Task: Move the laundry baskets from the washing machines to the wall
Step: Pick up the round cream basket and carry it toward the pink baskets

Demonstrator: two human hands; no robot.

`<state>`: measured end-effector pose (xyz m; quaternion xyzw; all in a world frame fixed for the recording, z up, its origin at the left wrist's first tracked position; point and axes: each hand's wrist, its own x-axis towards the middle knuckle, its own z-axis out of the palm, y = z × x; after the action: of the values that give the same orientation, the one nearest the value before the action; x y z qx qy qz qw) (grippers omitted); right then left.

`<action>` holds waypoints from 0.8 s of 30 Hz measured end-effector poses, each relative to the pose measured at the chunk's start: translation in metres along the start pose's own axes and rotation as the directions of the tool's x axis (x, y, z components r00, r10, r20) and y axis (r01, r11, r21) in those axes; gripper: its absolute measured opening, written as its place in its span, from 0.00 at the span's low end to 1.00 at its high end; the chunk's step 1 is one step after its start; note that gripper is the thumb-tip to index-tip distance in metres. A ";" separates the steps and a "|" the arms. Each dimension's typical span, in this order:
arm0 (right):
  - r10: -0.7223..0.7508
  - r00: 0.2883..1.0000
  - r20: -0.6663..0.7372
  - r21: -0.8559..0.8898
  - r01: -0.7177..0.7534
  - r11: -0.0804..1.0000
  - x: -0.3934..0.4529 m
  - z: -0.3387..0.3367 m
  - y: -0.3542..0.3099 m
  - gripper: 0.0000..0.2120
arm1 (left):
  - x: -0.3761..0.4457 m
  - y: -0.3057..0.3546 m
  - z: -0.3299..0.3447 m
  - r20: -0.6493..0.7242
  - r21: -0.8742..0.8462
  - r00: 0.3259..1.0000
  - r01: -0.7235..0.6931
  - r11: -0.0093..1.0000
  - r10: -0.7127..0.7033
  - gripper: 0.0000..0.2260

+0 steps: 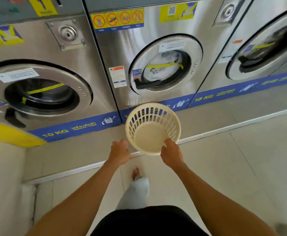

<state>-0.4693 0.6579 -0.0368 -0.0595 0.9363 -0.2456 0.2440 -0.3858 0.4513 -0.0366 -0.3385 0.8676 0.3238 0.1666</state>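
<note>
A round cream laundry basket (149,133) with slotted sides is tilted toward me in front of the middle washing machine (156,53). It is empty. My right hand (170,154) grips its near rim, fingers curled over the edge. My left hand (119,151) is just left of the basket, close to its rim but apart from it, fingers loosely curled and holding nothing. The basket hangs over the raised grey plinth (71,154) that the machines stand on.
Three steel front-loading washers stand in a row; the left one (42,92) is marked 10 KG, the right one (265,48) 15 KG. A white-edged step borders the plinth. Pale floor tiles (233,167) lie below, with my foot (136,172) stepping forward.
</note>
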 end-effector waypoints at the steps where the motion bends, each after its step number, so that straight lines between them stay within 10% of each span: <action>1: 0.019 1.000 -0.004 0.003 -0.019 1.000 0.009 -0.005 0.005 0.17 | 0.013 0.005 0.001 0.012 0.003 1.000 -0.007 1.000 0.007 0.17; 24: 0.232 0.971 0.052 -0.087 -0.227 0.970 0.244 0.039 0.112 0.32 | 0.210 0.010 0.091 0.119 0.006 0.950 0.289 0.957 -0.288 0.27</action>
<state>-0.6626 0.6822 -0.2260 0.0319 0.9380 -0.1758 0.2969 -0.5372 0.4172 -0.2055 -0.4429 0.7956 0.3204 0.2612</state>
